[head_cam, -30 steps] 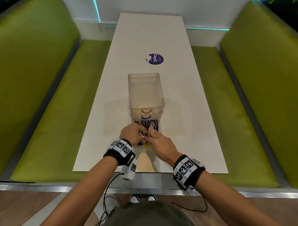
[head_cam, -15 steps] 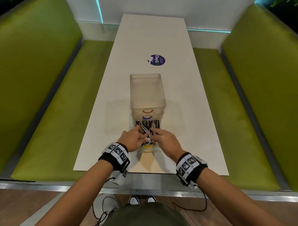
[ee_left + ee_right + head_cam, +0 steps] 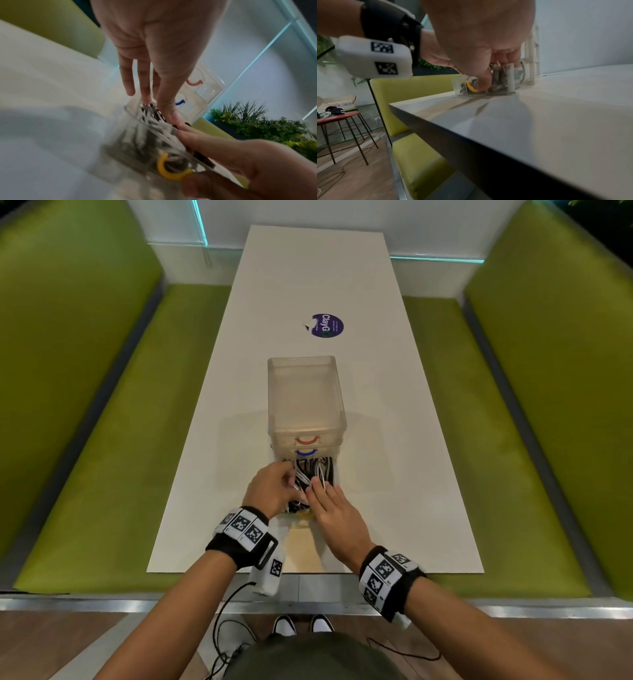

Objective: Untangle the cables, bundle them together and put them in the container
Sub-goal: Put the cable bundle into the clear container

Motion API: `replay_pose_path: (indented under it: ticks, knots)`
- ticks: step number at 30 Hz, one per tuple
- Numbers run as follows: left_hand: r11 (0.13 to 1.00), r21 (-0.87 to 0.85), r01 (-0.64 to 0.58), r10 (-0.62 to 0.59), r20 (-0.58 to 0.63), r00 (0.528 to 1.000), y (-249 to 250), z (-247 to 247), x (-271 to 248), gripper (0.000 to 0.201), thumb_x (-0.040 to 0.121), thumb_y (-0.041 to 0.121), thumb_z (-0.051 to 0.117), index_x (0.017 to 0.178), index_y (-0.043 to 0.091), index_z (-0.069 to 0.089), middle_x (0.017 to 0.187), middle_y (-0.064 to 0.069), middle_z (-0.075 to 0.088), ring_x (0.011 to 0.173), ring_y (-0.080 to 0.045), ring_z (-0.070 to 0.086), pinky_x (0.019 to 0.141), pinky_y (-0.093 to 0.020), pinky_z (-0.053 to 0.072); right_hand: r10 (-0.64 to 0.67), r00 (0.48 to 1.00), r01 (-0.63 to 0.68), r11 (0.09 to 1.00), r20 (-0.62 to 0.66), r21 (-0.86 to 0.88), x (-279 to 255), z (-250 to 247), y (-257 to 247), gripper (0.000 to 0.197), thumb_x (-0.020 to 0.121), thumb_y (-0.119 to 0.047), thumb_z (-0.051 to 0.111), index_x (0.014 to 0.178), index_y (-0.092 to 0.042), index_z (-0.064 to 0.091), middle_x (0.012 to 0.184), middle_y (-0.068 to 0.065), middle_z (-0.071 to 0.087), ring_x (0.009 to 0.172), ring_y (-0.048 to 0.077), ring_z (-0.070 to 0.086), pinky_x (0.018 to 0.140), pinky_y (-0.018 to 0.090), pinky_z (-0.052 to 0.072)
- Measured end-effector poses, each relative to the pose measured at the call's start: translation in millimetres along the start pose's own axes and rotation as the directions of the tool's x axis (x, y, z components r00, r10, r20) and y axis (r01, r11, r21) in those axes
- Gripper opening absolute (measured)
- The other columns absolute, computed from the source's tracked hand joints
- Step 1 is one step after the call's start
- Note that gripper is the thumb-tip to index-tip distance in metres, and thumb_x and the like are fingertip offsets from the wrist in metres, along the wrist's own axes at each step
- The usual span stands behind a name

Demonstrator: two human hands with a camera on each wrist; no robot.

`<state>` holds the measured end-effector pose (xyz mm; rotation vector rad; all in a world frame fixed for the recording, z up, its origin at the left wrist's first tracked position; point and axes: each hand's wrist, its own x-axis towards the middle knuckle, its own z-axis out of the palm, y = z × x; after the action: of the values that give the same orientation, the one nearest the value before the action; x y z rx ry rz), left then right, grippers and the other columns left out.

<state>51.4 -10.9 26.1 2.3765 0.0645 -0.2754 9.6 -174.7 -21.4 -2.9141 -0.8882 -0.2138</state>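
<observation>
A bundle of black and white cables (image 3: 313, 474) lies in a clear container (image 3: 337, 474) with a yellow handle (image 3: 305, 513), at the near end of the white table. My left hand (image 3: 274, 489) reaches into the container from the left, its fingertips pinching the cables (image 3: 149, 135). My right hand (image 3: 334, 510) lies over the cables with straight fingers pressing down. In the right wrist view its thumb (image 3: 481, 86) touches the yellow handle (image 3: 471, 86). The hands hide the near part of the bundle.
A stack of clear containers (image 3: 305, 395) with red and blue handles stands right behind the container. A purple sticker (image 3: 327, 325) is farther up the table (image 3: 394, 474). Green benches (image 3: 102, 440) flank the table on both sides.
Both hands have moved forward and down, pushing the cables lower into the container. The right hand went from pinching the cables to lying flat on them.
</observation>
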Motion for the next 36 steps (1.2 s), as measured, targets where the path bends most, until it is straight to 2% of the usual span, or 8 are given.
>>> replay_pose_path:
  ticks: [5, 10, 18, 23, 25, 27, 30, 36]
  knots:
    - [0.993, 0.101, -0.062, 0.069, -0.068, 0.995, -15, -14, -9, 0.019, 0.072, 0.019, 0.079, 0.070, 0.021, 0.060, 0.072, 0.012, 0.062, 0.073, -0.014, 0.057, 0.066, -0.028, 0.039, 0.012, 1.000, -0.012, 1.000, -0.013, -0.012, 1, 0, -2, 0.066, 0.061, -0.003, 0.076, 0.125, -0.003, 0.059, 0.130, 0.020, 0.057, 0.114, 0.034, 0.060, 0.097, 0.043, 0.049]
    - [0.993, 0.101, -0.052, 0.058, -0.055, 0.997, -14, -1, -9, 0.004, 0.082, 0.018, 0.069, 0.079, 0.019, 0.066, 0.082, 0.004, 0.069, 0.075, -0.018, 0.060, 0.068, -0.029, 0.044, 0.010, 0.999, -0.011, 0.999, 0.034, 0.042, -3, 5, -8, 0.089, 0.071, -0.009, 0.080, 0.146, -0.014, 0.033, 0.138, 0.028, 0.047, 0.119, 0.041, 0.054, 0.102, 0.048, 0.044]
    - [0.995, 0.002, 0.100, -0.099, -0.129, 0.987, -3, -10, -1, 0.042, 0.067, 0.028, 0.084, 0.086, 0.014, 0.049, 0.091, 0.001, 0.049, 0.085, -0.022, 0.054, 0.070, -0.033, 0.040, -0.010, 1.000, 0.010, 0.999, -0.002, 0.053, -3, 2, -10, 0.070, 0.070, -0.001, 0.070, 0.136, -0.005, 0.046, 0.135, 0.028, 0.050, 0.116, 0.042, 0.057, 0.099, 0.050, 0.046]
    - [0.988, 0.040, -0.149, 0.148, -0.516, 0.844, 24, -55, 3, 0.060, 0.068, 0.021, 0.083, 0.117, 0.015, 0.050, 0.129, -0.009, 0.040, 0.113, -0.030, 0.051, 0.094, -0.048, 0.047, -0.005, 1.000, 0.005, 1.000, 0.026, -0.007, -1, 4, -12, 0.060, 0.070, -0.005, 0.067, 0.129, -0.005, 0.056, 0.131, 0.028, 0.054, 0.109, 0.042, 0.061, 0.095, 0.050, 0.047]
    - [0.958, 0.147, -0.248, 0.285, -0.354, 0.891, 36, -68, 17, 0.086, 0.067, 0.025, 0.084, 0.140, 0.028, 0.038, 0.154, -0.008, 0.017, 0.142, -0.032, 0.020, 0.113, -0.048, 0.024, -0.020, 0.999, 0.021, 1.000, 0.042, -0.013, -1, 1, -11, 0.057, 0.072, -0.005, 0.057, 0.128, -0.005, 0.056, 0.130, 0.029, 0.054, 0.107, 0.043, 0.062, 0.094, 0.051, 0.048]
    - [0.938, 0.182, -0.294, 0.315, -0.098, 0.944, 41, -67, 34, 0.078, 0.077, 0.027, 0.076, 0.143, 0.037, 0.035, 0.160, -0.001, 0.007, 0.147, -0.028, -0.004, 0.117, -0.050, 0.008, -0.029, 0.999, 0.029, 1.000, 0.044, -0.003, 3, -2, -8, 0.056, 0.071, -0.005, 0.052, 0.126, -0.006, 0.058, 0.128, 0.028, 0.056, 0.105, 0.043, 0.063, 0.091, 0.051, 0.050]
    - [0.945, 0.070, -0.318, 0.322, -0.041, 0.946, 38, -61, 49, 0.048, 0.090, 0.013, 0.062, 0.135, 0.029, 0.050, 0.156, -0.004, 0.027, 0.148, -0.029, -0.003, 0.119, -0.046, 0.008, -0.037, 0.998, 0.036, 0.999, 0.044, 0.027, 16, -7, 2, 0.058, 0.068, 0.002, 0.062, 0.126, -0.006, 0.057, 0.129, 0.028, 0.055, 0.104, 0.044, 0.062, 0.090, 0.051, 0.049]
    - [0.953, 0.134, -0.272, 0.275, -0.008, 0.961, 42, -65, 49, 0.046, 0.094, 0.013, 0.055, 0.137, 0.029, 0.049, 0.156, 0.001, 0.027, 0.147, -0.029, -0.004, 0.117, -0.043, 0.010, -0.008, 0.995, 0.002, 0.998, 0.095, 0.059, 37, -14, 8, 0.062, 0.061, 0.001, 0.076, 0.121, -0.008, 0.060, 0.126, 0.025, 0.058, 0.099, 0.040, 0.064, 0.086, 0.046, 0.053]
